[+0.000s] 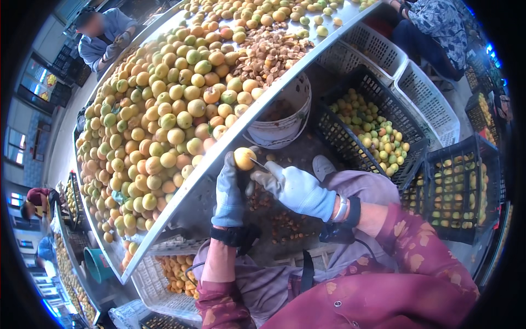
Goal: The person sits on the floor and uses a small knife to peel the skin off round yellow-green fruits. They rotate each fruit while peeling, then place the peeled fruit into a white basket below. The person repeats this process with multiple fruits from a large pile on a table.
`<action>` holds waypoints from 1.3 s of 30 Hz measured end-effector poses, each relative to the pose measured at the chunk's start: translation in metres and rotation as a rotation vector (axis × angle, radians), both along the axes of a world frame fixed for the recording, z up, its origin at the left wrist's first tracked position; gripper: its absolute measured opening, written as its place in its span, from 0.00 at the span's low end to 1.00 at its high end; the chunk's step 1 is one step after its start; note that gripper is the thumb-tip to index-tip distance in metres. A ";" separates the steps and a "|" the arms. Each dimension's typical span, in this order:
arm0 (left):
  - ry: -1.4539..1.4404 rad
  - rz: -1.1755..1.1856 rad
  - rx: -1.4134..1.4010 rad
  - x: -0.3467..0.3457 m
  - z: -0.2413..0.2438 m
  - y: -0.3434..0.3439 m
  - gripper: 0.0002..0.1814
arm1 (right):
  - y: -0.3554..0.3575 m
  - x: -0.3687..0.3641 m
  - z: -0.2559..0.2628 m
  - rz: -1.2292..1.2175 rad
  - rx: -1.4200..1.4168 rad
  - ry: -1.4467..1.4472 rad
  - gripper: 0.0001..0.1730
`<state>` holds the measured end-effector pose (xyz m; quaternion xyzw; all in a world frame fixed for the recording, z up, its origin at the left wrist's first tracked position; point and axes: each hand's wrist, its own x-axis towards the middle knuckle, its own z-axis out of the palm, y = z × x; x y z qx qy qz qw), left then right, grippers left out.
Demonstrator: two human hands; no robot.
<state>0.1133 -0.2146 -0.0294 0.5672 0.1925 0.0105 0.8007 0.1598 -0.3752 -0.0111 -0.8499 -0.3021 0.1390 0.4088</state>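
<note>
My left hand (230,189), in a grey-blue work glove, holds a yellow apricot (245,158) upright at its fingertips, just off the metal edge of the table. From the right, my right hand (294,187), gloved alike, grips a small knife (259,164); its thin blade meets the fruit's side. The handle is mostly hidden in the fingers. Beyond both hands, a metal-rimmed table (185,187) bears a large heap of yellow, green and orange apricots (164,123). A pile of brown apricot stones (269,53) lies among them.
A white bucket (277,131) stands under the table edge. Black crates (349,131) of fruit and white crates (429,103) are at the right. A white crate (164,302) with orange fruit pieces (178,271) sits lower left. Other people (102,39) work around the table.
</note>
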 end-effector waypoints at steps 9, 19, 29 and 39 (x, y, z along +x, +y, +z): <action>0.090 -0.060 0.159 -0.003 0.015 0.005 0.24 | -0.001 0.002 -0.002 -0.011 -0.034 -0.100 0.29; 0.116 0.040 0.231 0.000 -0.005 -0.001 0.23 | -0.003 0.007 0.006 0.077 -0.101 0.038 0.26; 0.102 -0.076 0.349 0.006 0.015 0.008 0.20 | -0.009 0.032 0.027 0.224 -0.216 0.526 0.27; 0.092 0.027 0.235 0.003 0.015 -0.006 0.22 | -0.009 0.019 0.021 0.158 -0.190 0.457 0.28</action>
